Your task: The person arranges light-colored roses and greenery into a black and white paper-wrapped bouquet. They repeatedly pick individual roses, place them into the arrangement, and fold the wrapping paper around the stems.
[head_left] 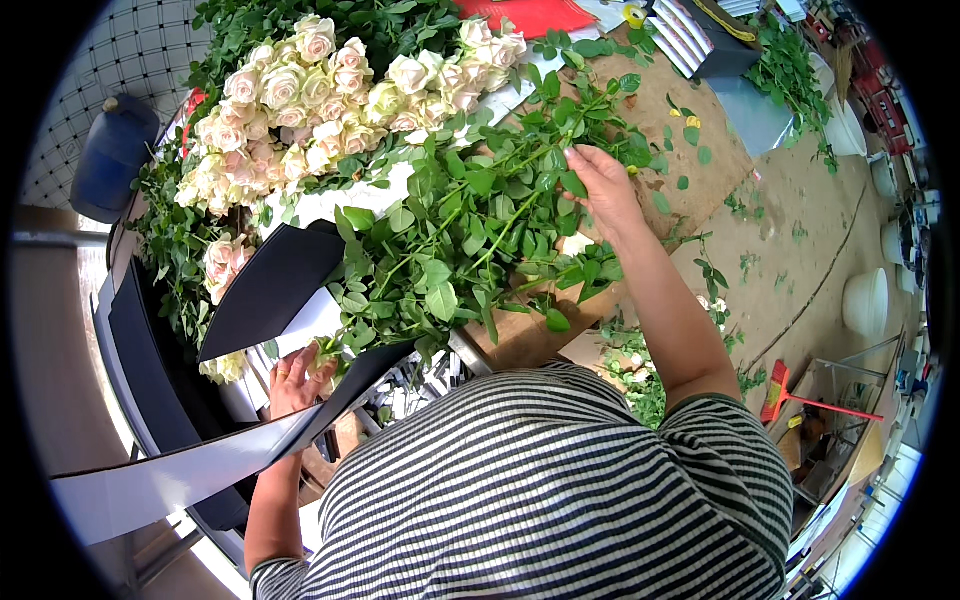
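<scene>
Long leafy rose stems (450, 240) lie across the middle of the work surface. My right hand (590, 180) pinches one of them at the upper right end. My left hand (300, 385) is closed round a pale greenish rose (330, 352), partly hidden between a black-and-white card sleeve (270, 290) and another long card (170, 480) with a white face. A large heap of cream and pale pink roses (300, 100) rests beyond the stems. More pink roses (228, 262) sit left of the sleeve among dark leaves.
A blue jug (115, 160) stands far left. A brown board (690, 215) with scattered leaves lies right of the stems. On the floor (800, 250) are white buckets (865, 300), fallen greenery and a red broom (775, 390). A dark box (720, 50) and red sheet (520, 15) lie at the top.
</scene>
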Demonstrator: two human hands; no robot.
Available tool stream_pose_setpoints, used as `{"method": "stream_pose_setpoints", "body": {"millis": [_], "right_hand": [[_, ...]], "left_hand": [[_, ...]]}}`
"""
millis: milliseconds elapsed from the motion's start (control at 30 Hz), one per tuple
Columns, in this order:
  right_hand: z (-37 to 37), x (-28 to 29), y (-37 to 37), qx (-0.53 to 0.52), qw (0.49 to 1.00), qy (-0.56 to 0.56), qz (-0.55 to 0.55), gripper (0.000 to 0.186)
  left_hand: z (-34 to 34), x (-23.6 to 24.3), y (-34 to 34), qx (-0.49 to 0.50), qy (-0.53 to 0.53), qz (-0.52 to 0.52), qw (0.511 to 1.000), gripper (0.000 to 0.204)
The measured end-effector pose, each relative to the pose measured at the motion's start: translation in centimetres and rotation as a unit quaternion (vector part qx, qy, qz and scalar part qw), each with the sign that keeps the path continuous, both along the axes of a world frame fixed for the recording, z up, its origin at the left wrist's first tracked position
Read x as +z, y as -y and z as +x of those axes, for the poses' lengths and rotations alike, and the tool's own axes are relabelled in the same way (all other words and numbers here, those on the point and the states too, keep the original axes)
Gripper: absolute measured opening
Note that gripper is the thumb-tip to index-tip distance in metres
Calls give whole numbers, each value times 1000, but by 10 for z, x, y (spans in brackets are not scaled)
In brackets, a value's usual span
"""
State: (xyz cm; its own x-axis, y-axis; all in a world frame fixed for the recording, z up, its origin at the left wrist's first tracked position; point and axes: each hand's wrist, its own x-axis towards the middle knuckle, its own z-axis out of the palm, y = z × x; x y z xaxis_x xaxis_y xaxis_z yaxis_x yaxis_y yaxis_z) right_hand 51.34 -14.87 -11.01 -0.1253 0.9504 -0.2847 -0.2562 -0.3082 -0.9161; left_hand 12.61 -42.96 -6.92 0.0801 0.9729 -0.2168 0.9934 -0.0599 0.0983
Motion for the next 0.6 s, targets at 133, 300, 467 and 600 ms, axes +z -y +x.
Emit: {"method": "stream_pose_setpoints", "body": {"millis": [133, 300, 467, 600], "right_hand": [[-10, 35, 1, 109, 989, -38, 90, 13], [-7, 56, 4, 50, 990, -111, 77, 13], [5, 59, 13, 72, 962, -262, 32, 29], [-8, 116, 36, 108, 962, -218, 120, 45]], "left_hand": [[-4, -6, 4, 45, 55, 13, 997, 42], [-5, -4, 2, -9, 16, 26, 999, 44], [6, 6, -4, 61, 88, 1, 994, 47], [-9, -12, 10, -18, 0, 18, 1000, 47]]}}
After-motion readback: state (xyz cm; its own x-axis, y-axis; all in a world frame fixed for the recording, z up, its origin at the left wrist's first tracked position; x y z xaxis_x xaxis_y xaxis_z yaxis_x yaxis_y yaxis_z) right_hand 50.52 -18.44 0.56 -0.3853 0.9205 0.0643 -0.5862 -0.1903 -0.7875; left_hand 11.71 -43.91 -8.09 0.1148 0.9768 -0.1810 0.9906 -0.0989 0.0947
